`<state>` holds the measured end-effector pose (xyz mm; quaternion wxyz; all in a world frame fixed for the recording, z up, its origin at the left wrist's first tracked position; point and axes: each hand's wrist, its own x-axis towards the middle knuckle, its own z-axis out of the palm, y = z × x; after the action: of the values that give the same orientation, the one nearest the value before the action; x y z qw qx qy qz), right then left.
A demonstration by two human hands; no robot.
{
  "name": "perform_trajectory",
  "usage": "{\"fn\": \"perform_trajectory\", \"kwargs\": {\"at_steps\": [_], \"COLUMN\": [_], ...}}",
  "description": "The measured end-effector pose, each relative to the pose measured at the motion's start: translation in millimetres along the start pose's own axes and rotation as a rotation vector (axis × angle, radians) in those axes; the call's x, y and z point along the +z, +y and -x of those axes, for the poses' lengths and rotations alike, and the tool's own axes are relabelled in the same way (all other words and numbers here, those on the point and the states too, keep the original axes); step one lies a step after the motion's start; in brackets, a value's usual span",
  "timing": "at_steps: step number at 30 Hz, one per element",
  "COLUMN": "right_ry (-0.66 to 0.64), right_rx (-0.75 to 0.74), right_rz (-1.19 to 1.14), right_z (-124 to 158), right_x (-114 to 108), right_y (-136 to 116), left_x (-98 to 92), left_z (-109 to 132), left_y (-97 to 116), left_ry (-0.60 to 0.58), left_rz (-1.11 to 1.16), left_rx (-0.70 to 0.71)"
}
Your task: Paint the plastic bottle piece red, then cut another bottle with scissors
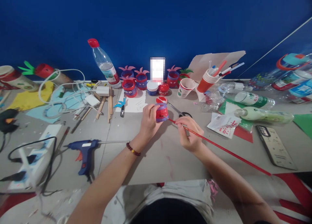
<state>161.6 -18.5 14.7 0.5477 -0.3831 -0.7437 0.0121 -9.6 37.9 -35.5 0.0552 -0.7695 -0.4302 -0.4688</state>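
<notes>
My left hand (149,119) is wrapped round a small red cup (162,112) with blue bands, held tilted just above the grey table (151,155). My right hand (191,133) pinches a long thin red brush handle (226,150). Its tip touches the side of the cup, and the handle runs back to the lower right. Just behind the cup lies a round red lid (161,99), and a pair of scissors (180,112) lies to its right.
A blue glue gun (84,151) and a white power strip (36,159) lie at left. Several decorated cups (141,81), a water bottle (105,65), a cup of pens (209,77) and a white paper cup (186,87) stand at the back. Plastic bottles (253,101) and a phone (275,147) lie at right.
</notes>
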Motion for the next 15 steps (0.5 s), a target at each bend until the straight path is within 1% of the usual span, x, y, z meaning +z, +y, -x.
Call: {"fn": "perform_trajectory", "kwargs": {"at_steps": [4,10,15], "right_ry": [0.022,0.053,0.031], "right_rx": [0.01,0.03,0.05], "right_rz": [0.038,0.09,0.084], "right_z": [-2,-4,1], "right_x": [-3,-7,-6], "right_y": [6,18,19], "left_x": [-0.3,-4.2,-4.7], "left_z": [1,-1,-2], "left_y": [-3,-4,-1], "left_ry": [-0.004,0.03,0.026], "left_rz": [-0.007,-0.041,-0.047], "left_rx": [-0.02,0.016,0.048]}}
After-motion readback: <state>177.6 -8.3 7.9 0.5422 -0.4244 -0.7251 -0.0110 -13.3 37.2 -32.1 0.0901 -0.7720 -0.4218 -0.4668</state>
